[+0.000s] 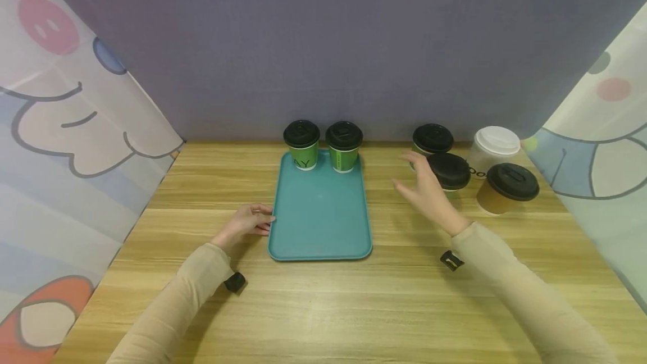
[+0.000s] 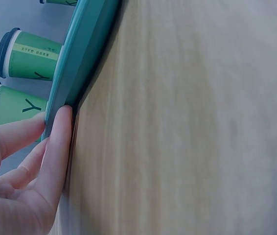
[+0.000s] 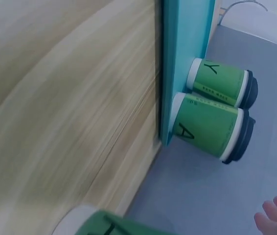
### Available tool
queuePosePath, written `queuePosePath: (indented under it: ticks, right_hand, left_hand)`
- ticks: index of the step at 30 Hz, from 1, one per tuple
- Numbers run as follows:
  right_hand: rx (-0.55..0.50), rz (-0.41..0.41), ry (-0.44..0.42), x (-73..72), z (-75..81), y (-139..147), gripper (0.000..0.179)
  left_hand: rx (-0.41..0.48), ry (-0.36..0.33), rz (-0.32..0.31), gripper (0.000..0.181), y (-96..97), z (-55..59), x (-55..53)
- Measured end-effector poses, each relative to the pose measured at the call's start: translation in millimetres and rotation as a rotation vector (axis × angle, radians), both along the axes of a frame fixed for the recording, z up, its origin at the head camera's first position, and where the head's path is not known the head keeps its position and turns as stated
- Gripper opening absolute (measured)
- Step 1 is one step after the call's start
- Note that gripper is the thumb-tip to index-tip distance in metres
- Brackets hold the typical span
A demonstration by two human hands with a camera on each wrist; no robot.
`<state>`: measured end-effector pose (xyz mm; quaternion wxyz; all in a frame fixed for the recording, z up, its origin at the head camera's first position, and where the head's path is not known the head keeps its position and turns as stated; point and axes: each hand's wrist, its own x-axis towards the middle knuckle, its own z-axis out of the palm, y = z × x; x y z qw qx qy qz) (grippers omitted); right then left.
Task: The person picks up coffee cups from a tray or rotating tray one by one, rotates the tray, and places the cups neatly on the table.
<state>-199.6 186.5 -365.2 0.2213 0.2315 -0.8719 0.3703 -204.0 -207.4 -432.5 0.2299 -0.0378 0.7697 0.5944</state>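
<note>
My left hand [image 1: 249,221] pinches the left edge of a blue-green tray [image 1: 319,212], with thumb and fingers at its rim [image 2: 62,81] in the left wrist view. At the tray's far end stand two green paper coffee cups with black lids, a left cup [image 1: 305,156] and a right cup [image 1: 344,157]. My right hand [image 1: 427,190] holds nothing; its thumb and fingers are spread beside a black-lidded cup [image 1: 449,172] and partly cover another green cup [image 1: 432,138] behind it. In the right wrist view, part of a green cup [image 3: 109,225] shows close at the bottom.
Right of these stand a white cup with a white lid [image 1: 491,149] and a brown cup with a black lid [image 1: 507,189]. A grey partition [image 1: 328,49] rises along the wooden table's [image 1: 323,308] back edge. Cartoon-printed curtains [image 1: 60,145] hang at both sides.
</note>
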Motion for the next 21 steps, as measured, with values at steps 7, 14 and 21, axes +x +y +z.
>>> queuePosePath:
  ticks: [7, 14, 21]
  right_hand:
    - [-0.058, 0.045, -0.023, -19.9, 0.3, -22, 0.051]
    - [-0.046, 0.057, -0.078, -36.3, -0.1, -38, 0.05]
    - [-0.075, 0.042, -0.155, -52.9, 1.9, -51, 0.049]
  left_hand:
    - [0.003, 0.006, -0.006, 0.039, -0.9, -0.8, 0.2]
    - [0.005, 0.011, -0.003, 0.037, -1.4, -2.0, 0.4]
    - [0.003, 0.017, -0.007, 0.037, -1.3, -1.5, 1.5]
